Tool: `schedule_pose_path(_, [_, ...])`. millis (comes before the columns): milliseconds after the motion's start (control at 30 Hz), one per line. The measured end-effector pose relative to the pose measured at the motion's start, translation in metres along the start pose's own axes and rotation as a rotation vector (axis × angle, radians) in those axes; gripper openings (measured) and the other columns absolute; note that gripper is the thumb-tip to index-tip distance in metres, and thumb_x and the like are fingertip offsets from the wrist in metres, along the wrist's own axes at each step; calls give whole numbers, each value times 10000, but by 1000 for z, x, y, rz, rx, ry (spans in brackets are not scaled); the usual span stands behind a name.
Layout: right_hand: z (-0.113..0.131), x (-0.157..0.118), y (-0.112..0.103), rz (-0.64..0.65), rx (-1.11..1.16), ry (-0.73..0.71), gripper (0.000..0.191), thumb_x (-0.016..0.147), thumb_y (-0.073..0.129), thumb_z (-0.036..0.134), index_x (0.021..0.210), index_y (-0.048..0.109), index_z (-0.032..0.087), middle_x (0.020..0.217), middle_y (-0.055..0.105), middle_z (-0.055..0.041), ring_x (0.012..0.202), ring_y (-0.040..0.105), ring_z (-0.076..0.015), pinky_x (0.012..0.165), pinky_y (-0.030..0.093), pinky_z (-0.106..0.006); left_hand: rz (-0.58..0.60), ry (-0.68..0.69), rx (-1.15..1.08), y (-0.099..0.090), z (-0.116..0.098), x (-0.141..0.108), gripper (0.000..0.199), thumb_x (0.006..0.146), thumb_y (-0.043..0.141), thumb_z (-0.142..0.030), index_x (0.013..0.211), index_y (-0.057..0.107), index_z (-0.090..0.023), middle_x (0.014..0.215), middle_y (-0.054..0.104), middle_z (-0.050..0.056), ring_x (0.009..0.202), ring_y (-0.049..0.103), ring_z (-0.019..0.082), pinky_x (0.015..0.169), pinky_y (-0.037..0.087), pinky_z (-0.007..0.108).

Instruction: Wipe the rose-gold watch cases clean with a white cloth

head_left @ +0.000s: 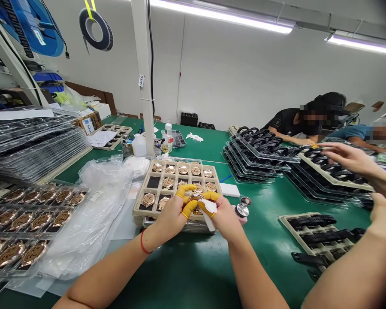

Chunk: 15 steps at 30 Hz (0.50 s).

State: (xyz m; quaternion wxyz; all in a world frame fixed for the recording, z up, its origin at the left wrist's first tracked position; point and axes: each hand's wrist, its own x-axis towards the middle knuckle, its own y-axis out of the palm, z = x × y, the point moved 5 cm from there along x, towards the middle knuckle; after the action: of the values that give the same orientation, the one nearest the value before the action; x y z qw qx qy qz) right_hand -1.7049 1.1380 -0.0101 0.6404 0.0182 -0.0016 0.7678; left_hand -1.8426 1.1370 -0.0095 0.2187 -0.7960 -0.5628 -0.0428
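Observation:
Yellow finger covers are on the thumb and fingertips of my left hand [173, 213], which grips a rose-gold watch case [196, 197] from its left side. On the other side, my right hand [221, 211], also in yellow finger covers, pinches a white cloth or tissue [209, 207] against the case. Both hands are over the front of a beige compartment tray [140, 189] holding several similar watch cases on dark pads. One compartment at its left [153, 182] shows only a dark pad. My hands hide part of the front row.
Left lie bagged plastic [93, 210], trays of watch cases [22, 221] and stacked clear trays [35, 146]. A metal-topped dispenser [243, 207] is right of my hand. Farther right are stacked black-strap trays [260, 148] and a nearby person's arms [350, 257]. Bottles [139, 146] stand behind.

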Motion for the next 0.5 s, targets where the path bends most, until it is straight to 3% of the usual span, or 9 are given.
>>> schedule_pose_path(133, [-2,1,-1,72,72,30,296,691,767,438,801,708,170,738,676,-23,695,607,-166,626,473,-270,168,87,-53,0,-10,1,479,899,562,-359,1340,425,-232,1075,630,73,843,621,175,681,518,271])
schedule_pose_path(200, [-1,1,1,109,150,54,323,697,757,465,824,710,172,742,685,-27,698,614,-166,627,473,-267,241,67,-111,0,-10,2,542,845,648,-331,1337,430,-262,1183,589,74,876,615,169,719,527,272])
schedule_pose_path(400, [6,-3,16,305,195,87,371,628,827,375,929,696,200,859,696,-19,786,638,-175,697,499,-273,285,-8,-201,-5,-8,3,473,823,674,-295,1254,494,-220,1086,627,62,846,634,162,747,542,277])
schedule_pose_path(500, [4,-1,17,302,161,94,377,652,816,340,976,679,205,917,690,-21,829,637,-173,718,500,-264,259,-16,-132,-8,-10,3,470,831,657,-276,1267,491,-219,1033,657,53,843,652,178,742,552,289])
